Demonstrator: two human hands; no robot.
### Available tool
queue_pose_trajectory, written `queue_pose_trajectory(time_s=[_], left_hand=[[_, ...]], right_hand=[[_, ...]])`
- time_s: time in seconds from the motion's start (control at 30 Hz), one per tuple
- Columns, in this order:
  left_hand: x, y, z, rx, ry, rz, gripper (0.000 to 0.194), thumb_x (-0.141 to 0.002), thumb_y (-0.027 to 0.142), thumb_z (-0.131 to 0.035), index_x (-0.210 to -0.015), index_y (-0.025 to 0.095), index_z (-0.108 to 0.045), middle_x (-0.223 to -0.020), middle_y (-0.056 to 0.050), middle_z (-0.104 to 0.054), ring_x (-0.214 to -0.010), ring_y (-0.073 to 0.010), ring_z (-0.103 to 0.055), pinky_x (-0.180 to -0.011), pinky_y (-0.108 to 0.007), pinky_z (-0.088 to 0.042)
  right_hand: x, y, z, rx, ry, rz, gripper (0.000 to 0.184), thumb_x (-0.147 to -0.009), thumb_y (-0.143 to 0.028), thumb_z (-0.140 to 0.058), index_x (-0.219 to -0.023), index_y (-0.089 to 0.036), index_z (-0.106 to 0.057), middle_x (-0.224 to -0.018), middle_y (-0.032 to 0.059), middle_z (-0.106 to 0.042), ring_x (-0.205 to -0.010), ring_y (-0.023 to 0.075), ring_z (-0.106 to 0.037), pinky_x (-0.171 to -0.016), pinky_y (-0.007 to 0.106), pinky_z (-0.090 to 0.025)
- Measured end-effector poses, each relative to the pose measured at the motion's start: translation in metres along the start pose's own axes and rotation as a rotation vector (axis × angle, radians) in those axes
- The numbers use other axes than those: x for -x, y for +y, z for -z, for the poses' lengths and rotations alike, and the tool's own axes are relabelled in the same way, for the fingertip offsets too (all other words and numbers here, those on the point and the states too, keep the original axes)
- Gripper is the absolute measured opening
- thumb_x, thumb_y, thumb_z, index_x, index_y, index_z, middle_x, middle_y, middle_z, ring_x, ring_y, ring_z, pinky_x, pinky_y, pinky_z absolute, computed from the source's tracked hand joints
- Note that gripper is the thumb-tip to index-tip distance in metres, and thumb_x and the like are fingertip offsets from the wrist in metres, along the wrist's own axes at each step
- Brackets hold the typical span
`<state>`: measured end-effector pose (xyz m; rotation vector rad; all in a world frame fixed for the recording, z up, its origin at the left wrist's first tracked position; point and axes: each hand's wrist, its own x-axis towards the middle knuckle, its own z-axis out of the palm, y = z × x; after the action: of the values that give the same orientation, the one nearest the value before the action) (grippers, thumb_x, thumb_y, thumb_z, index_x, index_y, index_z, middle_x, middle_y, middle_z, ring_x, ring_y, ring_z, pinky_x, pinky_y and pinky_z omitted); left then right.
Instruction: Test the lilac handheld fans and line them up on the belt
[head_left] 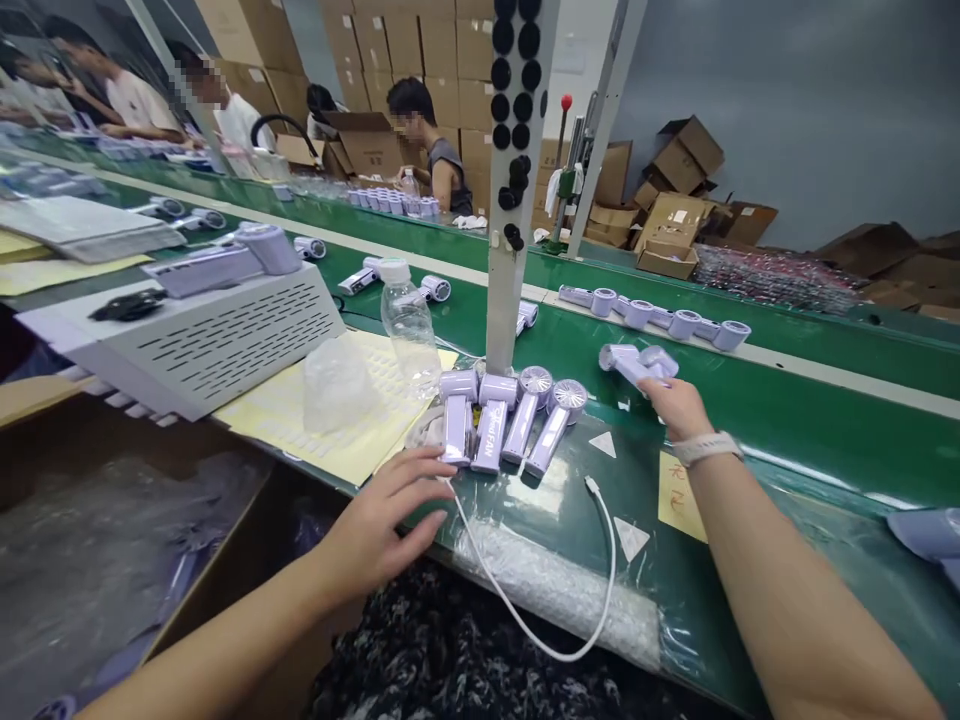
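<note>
Over the green conveyor belt, my right hand [676, 408] grips a light purple handheld fan [621, 358]. A second fan head seems to be bunched with it, but motion blur hides whether there are two. My left hand [401, 508] is open, its fingers spread at the table's edge. Its fingertips lie by the handle end of the leftmost handheld fan [457, 432] in a row of several. A fan beside that one [492, 430] has white lettering on its handle. A white charging cable [541, 640] loops from near my left hand to a plug lying on the mat.
A clear plastic bottle [409, 325], a vented grey box [225, 335] and yellow paper [360, 440] stand to the left. A metal post [504, 260] rises behind the fans. More fans [684, 322] line the belt's far side. Bubble wrap [555, 585] edges the table. Co-workers sit beyond.
</note>
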<state>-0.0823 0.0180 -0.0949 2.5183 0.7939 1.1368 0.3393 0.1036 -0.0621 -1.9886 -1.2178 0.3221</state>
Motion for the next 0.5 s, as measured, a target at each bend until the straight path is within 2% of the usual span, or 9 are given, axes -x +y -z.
queue_pose_trajectory(time_s=[0.1,0.17,0.23,0.27,0.3,0.37,0.43,0.47,0.5], left_hand=[[-0.016,0.020,-0.021,0.323,-0.048,0.189,0.023,-0.100,0.025,-0.055,-0.112,0.026,-0.074,-0.109,-0.004,-0.077,-0.105,-0.0226,-0.071,-0.102,-0.040,-0.055],[-0.038,0.049,-0.047,0.770,-0.060,0.349,0.039,-0.101,0.042,-0.056,-0.136,0.026,-0.064,-0.127,-0.011,-0.074,-0.116,-0.0259,-0.069,-0.105,-0.045,-0.054],[-0.060,0.077,-0.073,1.285,0.106,0.412,0.076,-0.085,0.066,-0.070,-0.148,0.028,-0.053,-0.155,-0.015,-0.055,-0.140,-0.0325,-0.056,-0.116,-0.049,-0.047],[-0.069,0.088,-0.083,1.456,0.207,0.445,0.082,-0.078,0.073,-0.073,-0.144,0.026,-0.056,-0.154,-0.014,-0.056,-0.141,-0.0338,-0.054,-0.117,-0.048,-0.046],[-0.075,0.096,-0.089,1.563,0.273,0.514,0.076,-0.078,0.073,-0.072,-0.135,0.024,-0.063,-0.147,-0.014,-0.062,-0.138,-0.0331,-0.058,-0.117,-0.047,-0.046],[-0.077,0.101,-0.094,1.663,0.320,0.626,0.063,-0.075,0.071,-0.076,-0.110,0.018,-0.074,-0.119,-0.011,-0.077,-0.120,-0.0313,-0.069,-0.108,-0.043,-0.053],[-0.071,0.096,-0.090,1.665,0.255,0.715,0.058,-0.071,0.069,-0.081,-0.093,0.016,-0.076,-0.096,-0.009,-0.079,-0.101,-0.0291,-0.075,-0.096,-0.040,-0.059],[-0.067,0.093,-0.086,1.648,0.222,0.745,0.058,-0.068,0.069,-0.082,-0.090,0.015,-0.076,-0.091,-0.008,-0.079,-0.094,-0.0279,-0.076,-0.089,-0.038,-0.061],[-0.062,0.089,-0.083,1.623,0.215,0.766,0.059,-0.067,0.070,-0.083,-0.089,0.016,-0.076,-0.089,-0.008,-0.079,-0.089,-0.0263,-0.076,-0.083,-0.036,-0.062]], right_hand=[[0.053,-0.008,0.026,-0.114,-0.117,0.084,0.033,-0.096,-0.040,-0.061,-0.101,-0.011,-0.076,-0.096,0.0111,-0.077,-0.091,0.0287,-0.073,-0.078,0.040,-0.059],[0.101,-0.022,0.034,-0.175,-0.157,0.203,0.036,-0.089,-0.044,-0.064,-0.106,-0.016,-0.079,-0.123,0.0136,-0.075,-0.113,0.0354,-0.069,-0.091,0.045,-0.056],[0.152,-0.040,0.037,-0.149,-0.131,0.450,0.046,-0.084,-0.048,-0.068,-0.118,-0.019,-0.078,-0.154,0.0162,-0.055,-0.137,0.0426,-0.054,-0.107,0.056,-0.048],[0.177,-0.048,0.037,-0.102,-0.130,0.557,0.050,-0.084,-0.047,-0.069,-0.125,-0.018,-0.076,-0.162,0.0172,-0.045,-0.144,0.0440,-0.046,-0.112,0.059,-0.043],[0.198,-0.054,0.037,-0.052,-0.138,0.651,0.055,-0.084,-0.046,-0.070,-0.131,-0.017,-0.072,-0.167,0.0190,-0.037,-0.147,0.0450,-0.041,-0.114,0.061,-0.040],[0.227,-0.060,0.039,0.006,-0.163,0.773,0.059,-0.083,-0.046,-0.073,-0.133,-0.013,-0.070,-0.168,0.0222,-0.032,-0.149,0.0466,-0.037,-0.115,0.064,-0.038],[0.233,-0.057,0.040,-0.035,-0.266,0.790,0.040,-0.088,-0.049,-0.069,-0.111,-0.016,-0.078,-0.155,0.0219,-0.052,-0.142,0.0444,-0.048,-0.111,0.061,-0.044],[0.228,-0.053,0.039,-0.059,-0.314,0.728,0.035,-0.094,-0.050,-0.062,-0.093,-0.019,-0.078,-0.138,0.0204,-0.066,-0.131,0.0411,-0.058,-0.105,0.059,-0.049],[0.219,-0.049,0.037,-0.065,-0.333,0.630,0.040,-0.098,-0.049,-0.055,-0.077,-0.021,-0.073,-0.116,0.0185,-0.074,-0.116,0.0381,-0.066,-0.097,0.056,-0.053]])
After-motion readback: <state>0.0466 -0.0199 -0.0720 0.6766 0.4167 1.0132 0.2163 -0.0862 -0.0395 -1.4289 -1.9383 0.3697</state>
